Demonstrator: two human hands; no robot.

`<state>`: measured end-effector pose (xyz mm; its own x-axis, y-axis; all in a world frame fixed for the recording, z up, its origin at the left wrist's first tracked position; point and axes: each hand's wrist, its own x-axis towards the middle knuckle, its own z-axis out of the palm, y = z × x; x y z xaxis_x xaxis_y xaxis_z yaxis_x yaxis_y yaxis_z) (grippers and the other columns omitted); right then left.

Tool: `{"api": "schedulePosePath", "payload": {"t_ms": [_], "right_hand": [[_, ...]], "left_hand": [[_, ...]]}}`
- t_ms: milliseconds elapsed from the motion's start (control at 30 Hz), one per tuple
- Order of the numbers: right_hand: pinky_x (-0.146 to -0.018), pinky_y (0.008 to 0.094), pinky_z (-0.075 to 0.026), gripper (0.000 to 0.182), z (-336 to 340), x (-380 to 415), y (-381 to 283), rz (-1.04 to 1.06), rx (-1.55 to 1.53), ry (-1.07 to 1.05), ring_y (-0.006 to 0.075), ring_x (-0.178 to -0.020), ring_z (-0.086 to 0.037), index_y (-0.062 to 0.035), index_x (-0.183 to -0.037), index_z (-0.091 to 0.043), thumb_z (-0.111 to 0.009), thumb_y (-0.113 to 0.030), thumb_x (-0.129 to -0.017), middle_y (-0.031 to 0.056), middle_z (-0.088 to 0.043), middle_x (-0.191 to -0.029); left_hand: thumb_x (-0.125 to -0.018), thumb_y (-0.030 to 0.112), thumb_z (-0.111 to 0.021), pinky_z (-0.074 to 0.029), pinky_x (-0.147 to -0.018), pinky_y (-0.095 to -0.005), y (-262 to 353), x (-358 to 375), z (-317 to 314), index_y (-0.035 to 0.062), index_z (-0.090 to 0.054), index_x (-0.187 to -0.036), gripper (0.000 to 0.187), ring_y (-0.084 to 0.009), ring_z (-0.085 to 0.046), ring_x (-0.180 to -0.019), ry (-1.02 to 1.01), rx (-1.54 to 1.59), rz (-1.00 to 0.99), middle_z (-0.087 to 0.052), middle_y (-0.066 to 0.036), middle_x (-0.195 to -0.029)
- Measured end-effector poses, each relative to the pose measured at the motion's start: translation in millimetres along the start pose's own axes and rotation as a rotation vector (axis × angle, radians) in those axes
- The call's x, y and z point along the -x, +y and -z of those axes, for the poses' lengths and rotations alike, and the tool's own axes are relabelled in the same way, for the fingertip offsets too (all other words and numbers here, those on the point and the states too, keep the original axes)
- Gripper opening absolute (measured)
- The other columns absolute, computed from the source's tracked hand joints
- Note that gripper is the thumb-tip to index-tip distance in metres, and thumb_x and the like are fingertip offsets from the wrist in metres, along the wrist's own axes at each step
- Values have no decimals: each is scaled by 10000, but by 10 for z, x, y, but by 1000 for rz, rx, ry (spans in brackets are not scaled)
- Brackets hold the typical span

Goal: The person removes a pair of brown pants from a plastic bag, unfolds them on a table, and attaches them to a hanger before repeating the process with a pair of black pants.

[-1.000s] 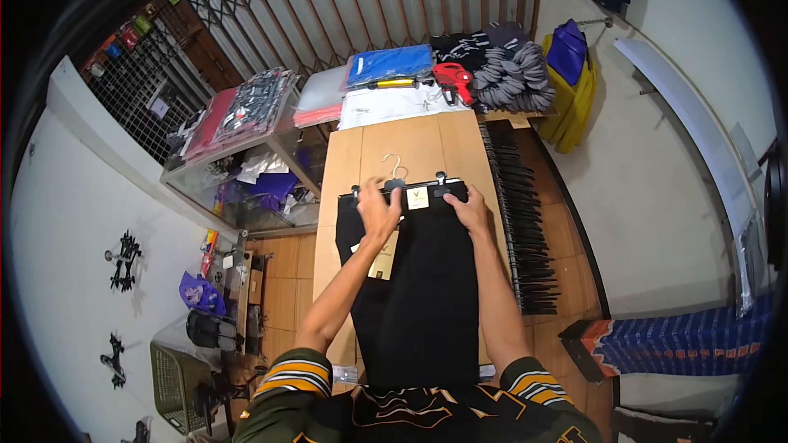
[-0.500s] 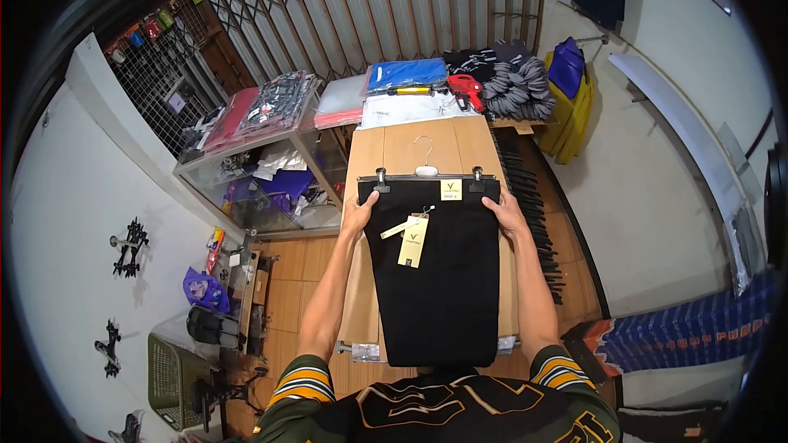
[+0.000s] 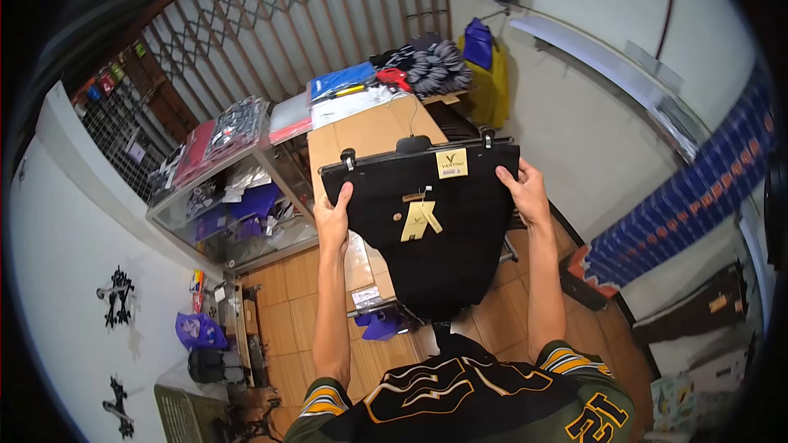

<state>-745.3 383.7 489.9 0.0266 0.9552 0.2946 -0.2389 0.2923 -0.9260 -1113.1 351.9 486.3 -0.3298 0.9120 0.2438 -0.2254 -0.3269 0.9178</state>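
Black folded trousers (image 3: 447, 242) hang from a clip hanger (image 3: 412, 144), whose two clips grip the waistband. My left hand (image 3: 332, 217) pinches the trousers' left edge below one clip, thumb on the front. On the opposite edge my right hand (image 3: 527, 190) holds the cloth the same way. A cream label (image 3: 451, 162) sits at the waistband, and a paper hang tag (image 3: 417, 221) dangles on the front. The fingers behind the cloth are hidden. The trousers are held up in front of my chest, over the near part of the wooden table (image 3: 336, 138).
Bagged clothes, a blue packet (image 3: 343, 79) and a pile of grey-black gloves (image 3: 439, 70) lie at the table's far end. A glass cabinet (image 3: 271, 184) adjoins it on the left. A blue patterned cloth (image 3: 657, 213) hangs right. A green basket (image 3: 185, 414) stands lower left.
Both hands have raised the trousers and hanger off the table, tilting them toward me. The hang tags have swung. My view has turned to the right.
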Motion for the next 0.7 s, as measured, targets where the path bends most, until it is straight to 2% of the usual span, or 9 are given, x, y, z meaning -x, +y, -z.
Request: {"api": "schedulePosePath", "payload": {"t_ms": [33,133,300,467,700], "right_hand": [[-889,291,-546,345,54,267,-162,31,1,28,141,-957,-681,53,-1230,-641,-742,-89,-932,98,-727,-1102],[-912,294,-539,331,270,1063,-410,47,57,99,143,-982,-677,57,-1246,-635,-715,-55,-946,97,-721,-1124],[-931,288,-529,269,746,2312,-806,12,36,316,127,-991,-669,46,-1205,-653,-705,-35,-953,84,-723,-1124],[-891,274,-542,212,1487,3499,-1151,84,106,590,110,-955,-670,33,-1152,-674,-706,-20,-949,71,-727,-1102],[-868,271,-552,214,2488,5413,-1772,71,113,1054,115,-945,-680,31,-1157,-673,-701,-7,-948,75,-736,-1086]], "left_hand": [[-974,167,-718,-561,-845,-292,100,195,-55,-47,-666,-1129,269,-162,-698,-931,-30,22,16,-728,-120,-1081],[-941,155,-758,-564,-731,-276,417,778,-285,-39,-702,-1002,210,-133,-686,-806,-74,70,2,-738,-99,-953],[-934,146,-763,-547,-692,-271,335,1495,-615,-29,-705,-968,188,-109,-659,-766,-200,-9,103,-724,-65,-912],[-947,150,-750,-531,-717,-251,111,2307,-1443,-9,-718,-983,166,-96,-653,-772,-385,81,274,-730,-48,-916],[-958,182,-745,-488,-716,-237,-353,3789,-2937,-5,-732,-980,189,-60,-610,-759,-781,70,375,-721,-12,-901]]}}
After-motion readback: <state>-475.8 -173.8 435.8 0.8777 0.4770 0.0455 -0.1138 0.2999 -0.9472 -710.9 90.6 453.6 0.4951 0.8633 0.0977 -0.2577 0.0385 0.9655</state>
